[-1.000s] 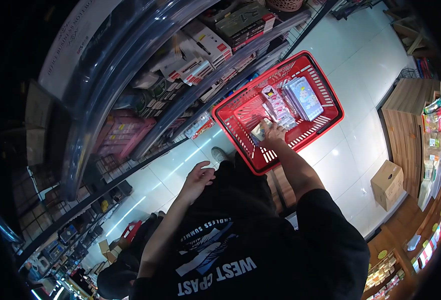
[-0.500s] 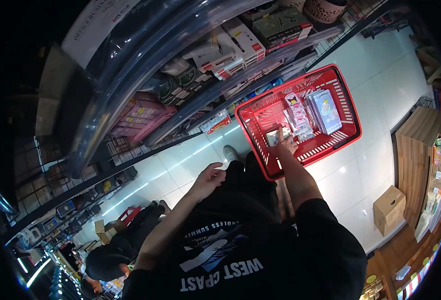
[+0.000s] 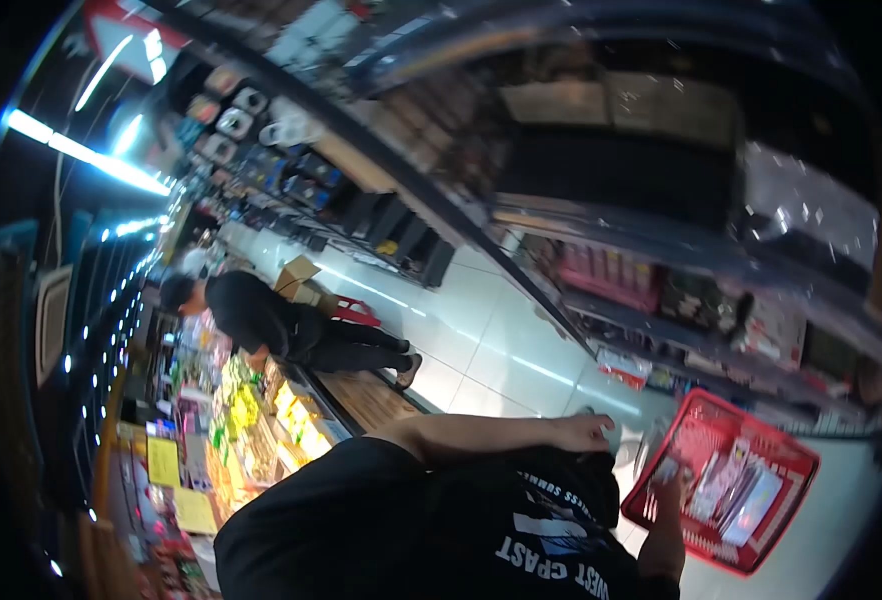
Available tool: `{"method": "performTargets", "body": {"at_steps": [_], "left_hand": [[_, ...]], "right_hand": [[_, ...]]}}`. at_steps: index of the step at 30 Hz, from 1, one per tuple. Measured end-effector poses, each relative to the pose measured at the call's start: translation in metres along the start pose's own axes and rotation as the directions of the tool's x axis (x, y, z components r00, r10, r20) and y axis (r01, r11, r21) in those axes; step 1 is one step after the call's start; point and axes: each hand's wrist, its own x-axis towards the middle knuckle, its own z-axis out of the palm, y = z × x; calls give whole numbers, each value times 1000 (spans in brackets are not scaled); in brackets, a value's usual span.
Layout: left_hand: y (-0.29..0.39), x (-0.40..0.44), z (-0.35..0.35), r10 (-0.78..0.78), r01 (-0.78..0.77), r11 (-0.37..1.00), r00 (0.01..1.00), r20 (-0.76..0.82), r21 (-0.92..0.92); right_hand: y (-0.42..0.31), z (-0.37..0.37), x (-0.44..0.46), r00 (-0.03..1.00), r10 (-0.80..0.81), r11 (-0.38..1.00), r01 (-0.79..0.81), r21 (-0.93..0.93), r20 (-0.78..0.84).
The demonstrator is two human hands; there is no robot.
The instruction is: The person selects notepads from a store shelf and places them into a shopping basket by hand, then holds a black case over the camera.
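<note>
A red shopping basket (image 3: 803,470) stands on the floor at the lower right. My right hand (image 3: 669,488) is inside its near side, beside a small pale item (image 3: 667,468). Blur hides whether its fingers grip that item. In the basket's middle lie pink-and-white packages (image 3: 721,478), with a pale blue-and-white flat pack (image 3: 754,508) next to them. My left hand (image 3: 583,432) hovers in front of my dark shirt, left of the basket. Its fingers are loosely curled and nothing shows in them.
Shelves of boxed goods (image 3: 611,272) run along the upper right. A co-worker or shopper in dark clothes (image 3: 261,315) leans over a lit display (image 3: 281,410) at left. Near that person are an open cardboard box (image 3: 299,272) and a red basket (image 3: 356,310). Tiled floor (image 3: 481,340) runs between.
My view has swung left, so the basket now sits lower right and the other person shows larger. My right hand stays in the basket; my left stays raised before my body.
</note>
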Motion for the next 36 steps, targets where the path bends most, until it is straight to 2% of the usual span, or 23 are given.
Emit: {"method": "performTargets", "body": {"at_steps": [1,2,3,6,7,9,11,12,13,14,15,17,19,21,23,26,28,29,30,31,33,34,36], "left_hand": [[8,-4,-4,-28,34,994,998,56,-106],[21,-9,-8,-81,86,990,995,50,-116],[28,-13,-9,-132,138,982,990,51,-127],[10,-12,-4,-44,39,988,999,-32,-149],[13,-14,-7,-29,23,988,999,-39,-151],[26,-21,-10,-150,153,984,988,38,-96],[5,-17,-5,-84,87,992,996,32,-89],[-6,-16,-6,-22,25,997,999,31,-74],[-15,-17,-9,33,-31,998,999,30,-61],[-10,-22,-16,12,-11,1000,998,54,-26],[-2,-29,-21,-12,12,1000,998,65,7],[-3,-39,-26,-27,29,999,997,74,-25],[17,-51,-34,-158,162,987,979,131,-18],[4,-52,-36,-170,175,984,979,111,-40],[-3,-52,-40,-185,191,981,973,139,-24],[2,-52,-44,-197,201,979,969,151,-15],[2,-52,-45,-207,210,978,965,159,-5],[-1,-50,-45,-179,180,984,974,140,5],[-5,-51,-43,-154,154,988,979,130,15],[5,-52,-44,-202,201,979,970,133,24],[-6,-47,-43,-133,135,991,982,133,-6],[-8,-47,-43,-114,123,991,983,142,-52],[-3,-48,-41,-111,133,980,983,150,-151]], "right_hand": [[22,19,19,998,-42,999,43,17,-41],[27,24,27,995,-77,997,77,1,-63],[27,28,25,981,-83,996,77,-43,-175],[44,37,44,973,-61,998,67,18,-221],[53,52,60,976,-112,990,127,69,-187],[82,76,90,973,-178,960,205,190,-150],[109,81,100,965,-204,900,251,356,-166],[107,78,95,964,-155,889,231,395,-215],[94,76,88,967,-40,939,122,322,-250],[84,77,86,958,67,967,6,255,-278],[80,79,86,950,99,953,-5,302,-296],[78,82,92,966,154,936,-75,345,-207],[65,76,78,965,161,917,-69,393,-207],[28,34,31,929,358,907,-323,270,-91],[19,45,33,858,470,872,-415,260,-206],[16,49,34,822,523,843,-462,275,-225],[13,41,26,855,460,880,-404,249,-239],[18,49,35,838,469,876,-403,265,-278],[16,42,31,842,471,873,-401,279,-264],[20,36,31,881,424,891,-363,274,-212],[38,51,45,922,297,941,-238,239,-247],[51,67,60,933,215,948,-128,292,-289],[39,46,36,952,219,954,-164,251,-213]]}}
